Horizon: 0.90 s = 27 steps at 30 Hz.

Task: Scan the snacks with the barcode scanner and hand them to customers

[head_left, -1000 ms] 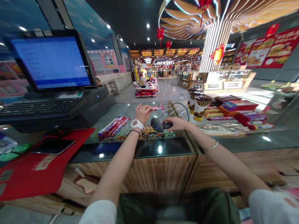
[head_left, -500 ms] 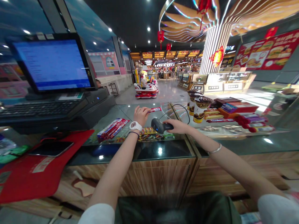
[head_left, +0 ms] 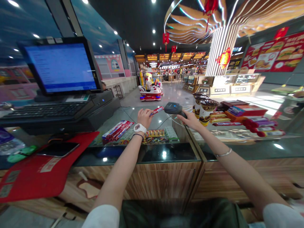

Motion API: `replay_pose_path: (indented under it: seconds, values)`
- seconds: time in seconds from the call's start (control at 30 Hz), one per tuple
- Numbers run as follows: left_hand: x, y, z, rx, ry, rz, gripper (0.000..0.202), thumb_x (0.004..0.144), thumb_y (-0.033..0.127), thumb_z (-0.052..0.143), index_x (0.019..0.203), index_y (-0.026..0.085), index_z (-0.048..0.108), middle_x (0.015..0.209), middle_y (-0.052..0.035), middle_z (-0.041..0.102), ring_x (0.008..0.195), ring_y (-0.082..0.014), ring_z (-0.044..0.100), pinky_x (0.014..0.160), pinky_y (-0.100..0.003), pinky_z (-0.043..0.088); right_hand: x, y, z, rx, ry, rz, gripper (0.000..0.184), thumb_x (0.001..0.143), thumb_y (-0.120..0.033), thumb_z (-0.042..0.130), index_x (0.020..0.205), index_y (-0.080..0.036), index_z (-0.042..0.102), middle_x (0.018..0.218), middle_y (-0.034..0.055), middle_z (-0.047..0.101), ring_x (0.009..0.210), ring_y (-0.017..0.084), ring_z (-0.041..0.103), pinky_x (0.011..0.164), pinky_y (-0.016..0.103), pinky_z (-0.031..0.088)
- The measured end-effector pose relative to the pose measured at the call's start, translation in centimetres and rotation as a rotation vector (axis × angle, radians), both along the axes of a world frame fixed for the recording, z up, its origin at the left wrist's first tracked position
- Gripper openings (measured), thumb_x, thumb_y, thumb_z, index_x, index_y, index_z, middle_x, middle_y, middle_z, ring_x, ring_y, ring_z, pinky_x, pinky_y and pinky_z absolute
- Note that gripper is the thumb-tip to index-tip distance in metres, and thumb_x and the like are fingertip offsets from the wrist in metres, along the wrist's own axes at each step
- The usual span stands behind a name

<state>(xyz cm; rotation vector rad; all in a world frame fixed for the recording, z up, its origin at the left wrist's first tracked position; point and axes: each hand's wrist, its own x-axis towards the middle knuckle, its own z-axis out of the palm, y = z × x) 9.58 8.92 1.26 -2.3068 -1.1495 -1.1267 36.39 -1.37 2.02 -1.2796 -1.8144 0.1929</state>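
Note:
My left hand [head_left: 144, 117], with a white watch at the wrist, is closed on one end of a red-wrapped candy bar [head_left: 157, 110] above the glass counter. In my right hand [head_left: 190, 120] is a black barcode scanner [head_left: 174, 108], gripped by its handle. The scanner's head is raised, close to the bar's free end and pointing left. Left of my left hand, a small pile of red, white and blue candy bars [head_left: 118, 130] lies on the glass. Several brown chocolate cups [head_left: 206, 111] stand just beyond my right hand.
More wrapped sweets [head_left: 244, 110] are stacked at the right. A monitor [head_left: 63, 68] and a keyboard [head_left: 45, 110] occupy the left. A dark phone [head_left: 58, 149] rests on a red mat [head_left: 55, 177]. The counter's front edge [head_left: 163, 162] runs before me.
My right hand has lifted the scanner up and to the right, level with the candy bar. The bar in my left hand is tilted more upward. The view has shifted slightly.

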Motion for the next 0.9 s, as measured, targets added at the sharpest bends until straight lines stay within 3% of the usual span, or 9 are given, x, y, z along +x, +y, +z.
replay_pose_path:
  seconds: [0.6,0.9]
  values:
    - [-0.12,0.13,-0.25,-0.002,-0.002,0.013,0.017,0.088,0.019,0.059,0.1,0.026,0.069,0.103,-0.0048,0.072,0.099,-0.0251,0.065,0.108,-0.049,0.038,-0.13,0.33,-0.64,-0.022,-0.055,0.025,0.046,0.089,-0.06,0.049,0.096,-0.017,0.065,0.064,0.0015,0.063,0.066,0.022,0.061,0.064,0.032,0.045]
    - [-0.15,0.26,-0.31,-0.003,0.016,0.02,0.02,0.089,0.02,0.059,0.104,0.025,0.069,0.104,-0.0058,0.071,0.101,-0.0253,0.065,0.109,-0.049,0.037,-0.21,0.58,-1.04,0.022,-0.111,-0.003,0.045,0.091,-0.055,0.049,0.109,-0.017,0.064,0.088,0.0071,0.071,0.082,0.026,0.065,0.075,0.037,0.05]
